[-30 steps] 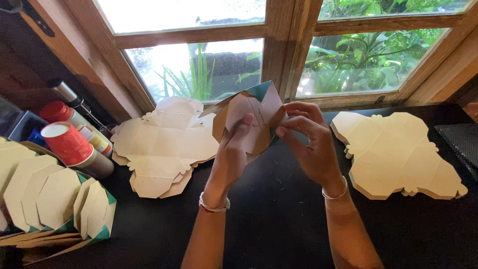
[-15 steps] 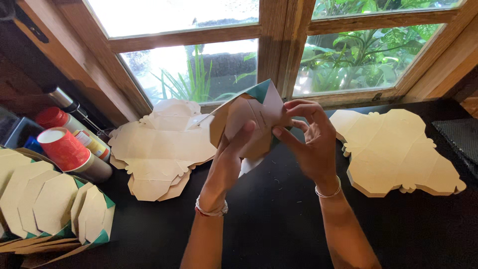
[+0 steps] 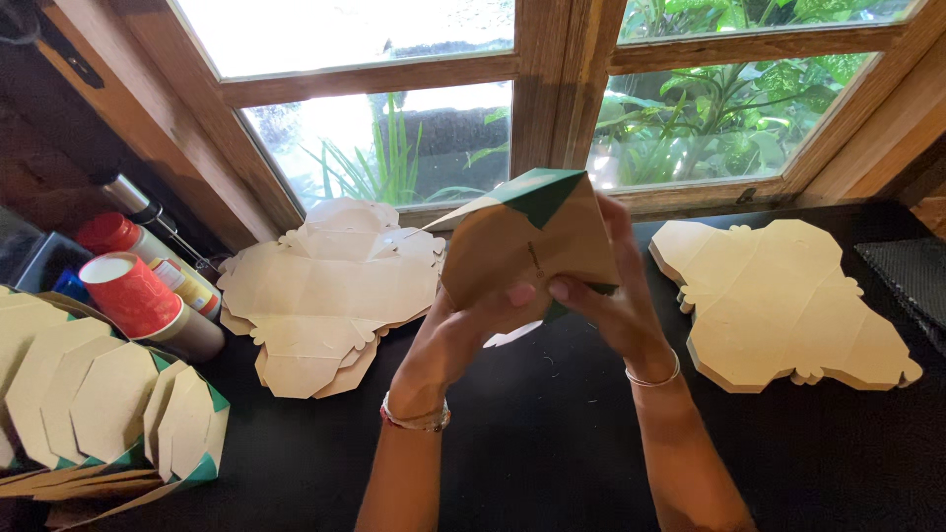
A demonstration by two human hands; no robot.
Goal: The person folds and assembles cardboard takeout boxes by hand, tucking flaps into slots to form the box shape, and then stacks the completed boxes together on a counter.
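Both of my hands hold a partly folded brown cardboard box (image 3: 522,246) with green inner faces, raised above the black table (image 3: 532,433). My left hand (image 3: 458,330) grips its lower left side from below. My right hand (image 3: 616,296) holds its right side, with the thumb pressed on the front panel. A stack of flat die-cut cardboard blanks (image 3: 325,291) lies to the left of my hands. Another stack of flat blanks (image 3: 778,300) lies to the right.
Several folded boxes (image 3: 99,404) are nested in a row at the left edge. Stacked paper cups with red ends (image 3: 148,305) lie behind them. A wooden-framed window (image 3: 552,89) runs along the back. A dark mat (image 3: 912,281) sits at the far right.
The box has been lifted a little and turned, so a broad brown panel faces me. My hands have shifted lower on it, with thumbs meeting at its front.
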